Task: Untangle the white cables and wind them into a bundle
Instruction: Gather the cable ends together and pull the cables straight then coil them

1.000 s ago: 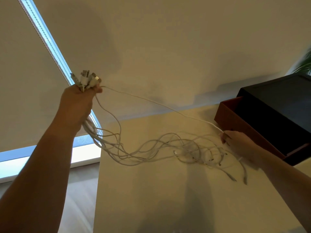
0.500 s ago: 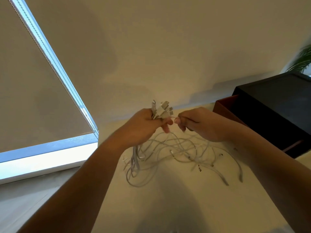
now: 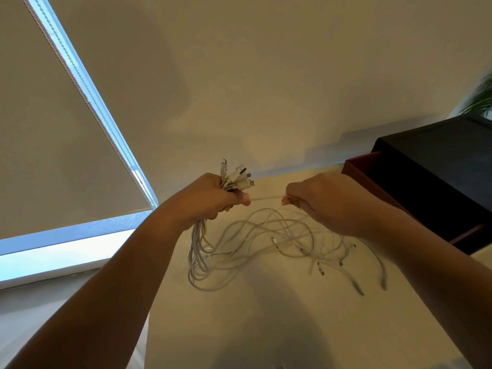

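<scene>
Above the bench [image 3: 266,331], my left grip [image 3: 210,199] is clamped round a fistful of the white cables [image 3: 250,243]. The fingers are curled tight just below their plugs [image 3: 238,177], which fan out of the top of the fist. I hold them by that end so every lead starts from one place and the bundle can be wound from there. My right grip [image 3: 323,203], level with the left and near it, pinches a single strand [image 3: 266,198] drawn taut between the two. Holding one lead apart like this is, I judge, how it gets pulled free of the rest. Below the left fist the cables drop in a sheaf to the bench and spread rightward in loose, crossing loops under my right wrist. Their free ends [image 3: 358,290] lie scattered on the surface. That slack suggests the untangling is only part done and no winding has begun. Beyond my right arm a dark box [image 3: 439,187] stands on the bench, not touching the loops.
</scene>
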Available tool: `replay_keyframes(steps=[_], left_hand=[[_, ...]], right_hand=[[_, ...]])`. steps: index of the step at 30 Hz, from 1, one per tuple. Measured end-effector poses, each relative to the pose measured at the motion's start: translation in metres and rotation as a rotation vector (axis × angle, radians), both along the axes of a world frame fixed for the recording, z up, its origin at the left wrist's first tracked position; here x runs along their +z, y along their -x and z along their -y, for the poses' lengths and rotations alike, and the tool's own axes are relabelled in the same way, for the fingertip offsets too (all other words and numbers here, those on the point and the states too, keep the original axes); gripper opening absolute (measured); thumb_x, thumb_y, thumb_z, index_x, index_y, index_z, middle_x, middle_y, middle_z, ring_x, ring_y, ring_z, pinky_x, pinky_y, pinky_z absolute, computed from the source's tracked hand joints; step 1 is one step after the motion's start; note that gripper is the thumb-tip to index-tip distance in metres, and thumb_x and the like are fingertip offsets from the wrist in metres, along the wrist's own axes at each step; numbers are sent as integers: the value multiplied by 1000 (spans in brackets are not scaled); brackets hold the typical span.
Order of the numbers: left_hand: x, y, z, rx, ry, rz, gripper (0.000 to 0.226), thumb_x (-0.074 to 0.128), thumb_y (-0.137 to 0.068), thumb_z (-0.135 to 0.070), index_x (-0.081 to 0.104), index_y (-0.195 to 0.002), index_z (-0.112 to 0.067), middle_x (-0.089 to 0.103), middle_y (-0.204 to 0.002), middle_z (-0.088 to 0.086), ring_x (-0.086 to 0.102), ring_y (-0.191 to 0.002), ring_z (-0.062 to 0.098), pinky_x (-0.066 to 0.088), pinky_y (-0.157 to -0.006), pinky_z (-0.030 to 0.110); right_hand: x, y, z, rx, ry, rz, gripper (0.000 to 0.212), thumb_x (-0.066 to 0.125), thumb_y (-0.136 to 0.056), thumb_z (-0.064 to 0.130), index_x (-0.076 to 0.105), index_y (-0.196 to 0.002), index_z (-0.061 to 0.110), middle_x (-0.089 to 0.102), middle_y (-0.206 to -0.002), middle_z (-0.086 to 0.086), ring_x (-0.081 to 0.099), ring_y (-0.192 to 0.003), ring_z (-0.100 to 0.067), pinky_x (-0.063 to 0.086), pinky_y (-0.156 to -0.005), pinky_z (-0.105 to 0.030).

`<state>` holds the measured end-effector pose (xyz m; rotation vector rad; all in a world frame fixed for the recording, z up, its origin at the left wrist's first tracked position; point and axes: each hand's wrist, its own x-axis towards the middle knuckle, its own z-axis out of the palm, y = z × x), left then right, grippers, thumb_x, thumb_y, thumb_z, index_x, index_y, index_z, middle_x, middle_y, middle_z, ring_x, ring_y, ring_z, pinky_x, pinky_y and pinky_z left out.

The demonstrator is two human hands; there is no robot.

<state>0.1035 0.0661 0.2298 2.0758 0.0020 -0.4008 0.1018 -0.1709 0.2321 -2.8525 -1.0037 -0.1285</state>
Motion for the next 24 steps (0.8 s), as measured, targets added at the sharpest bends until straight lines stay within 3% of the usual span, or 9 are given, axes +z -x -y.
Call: replay_keyframes(steps=[4,8,13,18,20,24], left_hand=[[-6,-2,-5,74,-45,-13,13,72,-84,-20,75,-84,-8,48,-47,-7,37,-43,8,29,-45,21],[-9,-4,-11,145,-79,6,16,74,-82,-21,70,-77,-6,51,-51,-3,37,-45,12,31,-46,22],[-7,-7,-22,197,-79,29,18,75,-82,-20,68,-75,-4,49,-45,-6,35,-45,13,30,-44,22],[-3,-6,-31,185,-73,35,14,72,-84,-20,70,-75,-10,54,-49,-6,36,-48,12,30,-46,22],[-2,-4,-34,221,-57,73,13,71,-85,-22,71,-83,-9,56,-58,-2,37,-50,13,31,-47,22],[4,-4,-42,309,-105,182,15,71,-86,-27,66,-76,-16,59,-64,0,42,-48,12,34,-53,25]], right_hand=[[-3,0,4,7,35,99,34,31,-99,46,61,-109,34,70,-90,8,64,-78,-14,39,-58,-27],[-2,1,9,13,21,137,37,33,-96,47,64,-106,31,69,-80,7,64,-69,-15,43,-56,-27],[1,-2,17,-15,11,149,62,12,-86,58,65,-100,29,62,-63,6,51,-51,-8,41,-48,-25],[-3,-6,27,-81,-23,90,69,6,-81,63,63,-97,26,58,-60,10,48,-48,-2,49,-49,-30],[-4,-7,32,-98,-22,79,68,6,-80,64,61,-90,25,56,-57,10,48,-47,-1,50,-50,-30],[-5,-6,39,-148,29,34,47,18,-89,56,55,-86,27,48,-56,14,46,-49,1,44,-52,-23]])
